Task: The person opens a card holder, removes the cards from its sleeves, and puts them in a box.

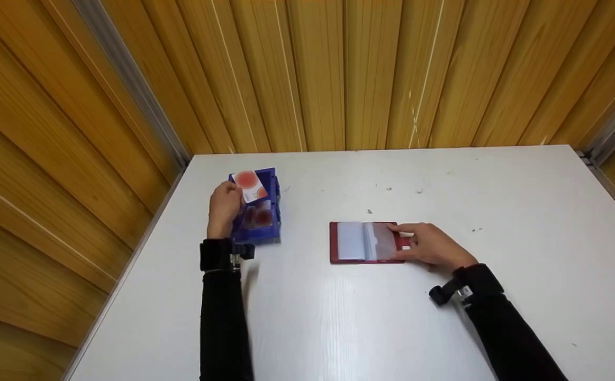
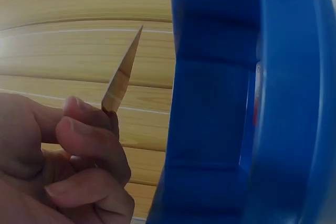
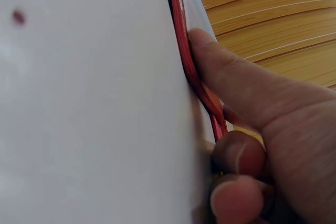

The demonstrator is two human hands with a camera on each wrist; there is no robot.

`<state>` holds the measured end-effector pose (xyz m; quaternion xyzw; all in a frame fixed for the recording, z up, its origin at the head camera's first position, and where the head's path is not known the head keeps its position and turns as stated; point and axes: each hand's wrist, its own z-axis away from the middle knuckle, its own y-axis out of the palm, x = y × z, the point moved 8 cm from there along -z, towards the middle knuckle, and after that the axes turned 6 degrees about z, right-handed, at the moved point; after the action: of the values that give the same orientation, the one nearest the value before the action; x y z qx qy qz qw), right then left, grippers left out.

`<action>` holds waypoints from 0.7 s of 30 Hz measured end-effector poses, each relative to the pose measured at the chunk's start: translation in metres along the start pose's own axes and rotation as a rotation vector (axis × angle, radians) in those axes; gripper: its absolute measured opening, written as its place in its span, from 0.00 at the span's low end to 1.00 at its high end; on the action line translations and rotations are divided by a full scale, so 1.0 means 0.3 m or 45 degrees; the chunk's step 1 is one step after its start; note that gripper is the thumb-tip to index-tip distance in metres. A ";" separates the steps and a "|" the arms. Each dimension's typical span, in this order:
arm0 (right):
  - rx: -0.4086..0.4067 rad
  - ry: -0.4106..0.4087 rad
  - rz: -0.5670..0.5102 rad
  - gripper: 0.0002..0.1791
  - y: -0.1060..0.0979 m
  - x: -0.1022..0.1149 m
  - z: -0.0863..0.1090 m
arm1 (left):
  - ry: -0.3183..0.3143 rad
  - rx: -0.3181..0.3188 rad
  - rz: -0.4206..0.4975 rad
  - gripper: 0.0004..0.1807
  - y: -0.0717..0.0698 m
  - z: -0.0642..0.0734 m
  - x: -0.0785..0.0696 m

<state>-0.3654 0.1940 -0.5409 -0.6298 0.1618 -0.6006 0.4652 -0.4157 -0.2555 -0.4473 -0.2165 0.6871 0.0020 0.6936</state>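
My left hand [image 1: 225, 205] pinches a white card [image 1: 250, 186] with orange-red circles, held over the blue plastic box [image 1: 274, 233]. In the left wrist view the card [image 2: 121, 80] shows nearly edge-on between thumb and fingers, beside the box wall [image 2: 289, 98]. More cards [image 1: 260, 217] with reddish print lie inside the box. A red card holder [image 1: 334, 243] lies spread on the table, its clear sleeves [image 1: 351, 241] facing up. My right hand [image 1: 434, 246] holds its right side, thumb and forefinger on the sleeve edge. From the right wrist, the thumb rests along the red cover [image 3: 184, 45].
The white table [image 1: 328, 323] carries the box at left and the card holder near the middle. Small dark marks [image 1: 389, 189] dot its surface. Wood-patterned panels [image 1: 318, 74] stand behind and at both sides.
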 end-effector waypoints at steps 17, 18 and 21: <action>0.015 -0.002 0.009 0.48 0.005 0.000 0.002 | -0.008 0.007 -0.719 0.15 0.048 0.010 0.012; 0.012 0.000 0.009 0.48 0.003 0.001 0.002 | -0.003 0.027 -0.755 0.16 0.059 0.012 0.012; 0.012 0.000 0.010 0.48 0.001 0.006 0.000 | 0.003 0.089 -0.878 0.18 0.095 0.018 0.016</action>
<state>-0.3649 0.1925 -0.5403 -0.6269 0.1616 -0.5996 0.4705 -0.4188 -0.2294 -0.4604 -0.4120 0.5737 -0.2564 0.6598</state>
